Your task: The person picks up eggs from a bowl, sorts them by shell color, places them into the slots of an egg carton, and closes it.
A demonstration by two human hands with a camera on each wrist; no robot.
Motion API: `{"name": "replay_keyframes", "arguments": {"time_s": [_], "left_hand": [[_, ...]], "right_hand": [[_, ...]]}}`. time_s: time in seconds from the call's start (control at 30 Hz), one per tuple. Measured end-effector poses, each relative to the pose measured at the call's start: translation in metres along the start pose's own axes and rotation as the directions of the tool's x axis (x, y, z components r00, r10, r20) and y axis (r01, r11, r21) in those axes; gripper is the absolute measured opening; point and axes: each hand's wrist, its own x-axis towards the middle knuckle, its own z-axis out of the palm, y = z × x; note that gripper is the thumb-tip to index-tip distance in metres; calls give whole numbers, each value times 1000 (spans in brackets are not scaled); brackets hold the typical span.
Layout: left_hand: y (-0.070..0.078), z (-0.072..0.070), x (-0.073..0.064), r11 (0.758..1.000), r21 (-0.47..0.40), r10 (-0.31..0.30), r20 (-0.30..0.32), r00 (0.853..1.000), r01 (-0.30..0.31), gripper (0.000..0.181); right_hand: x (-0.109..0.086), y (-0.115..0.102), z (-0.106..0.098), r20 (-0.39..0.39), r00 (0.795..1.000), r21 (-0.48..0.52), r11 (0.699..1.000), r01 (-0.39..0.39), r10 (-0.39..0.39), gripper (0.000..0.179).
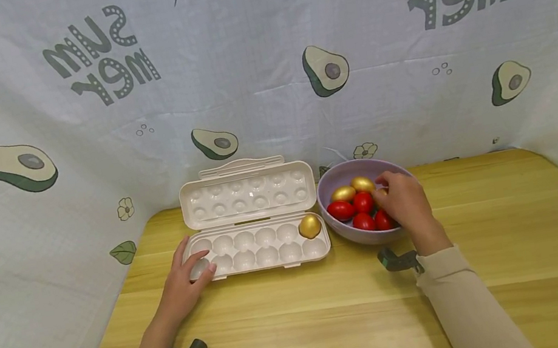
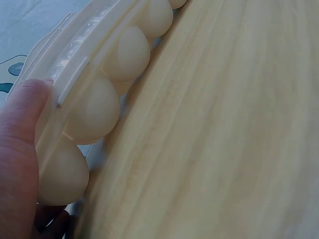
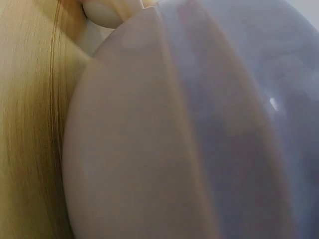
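One purple bowl (image 1: 370,238) contains four visible red eggs (image 1: 341,210) and three golden eggs (image 1: 362,184), one mostly hidden by fingers (image 1: 385,178); left of the bowl, one egg carton (image 1: 256,248) holds one golden egg (image 1: 310,226).

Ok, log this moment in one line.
left hand: holds left end of egg carton | right hand: in purple bowl with red eggs and gold eggs, grip unclear | lid: open | gold egg: back-right in carton

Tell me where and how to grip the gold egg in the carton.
Probably from above, pinching opposite sides of the gold egg near its rounded top: that part is exposed, while its lower part sits in the carton cup.
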Motion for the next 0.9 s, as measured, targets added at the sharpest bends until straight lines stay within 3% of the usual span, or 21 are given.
{"name": "replay_keyframes", "arguments": {"time_s": [0.37,0.9], "left_hand": [[0,0,0,1000,-5,-2,5,1000,2,40],[2,-1,-1,1000,-9,-3,1,1000,3,39]], "right_hand": [[0,0,0,29,1000,-61,998,-1,3,32],[0,-2,-1,21,1000,-64,998,-3,4,32]]}}
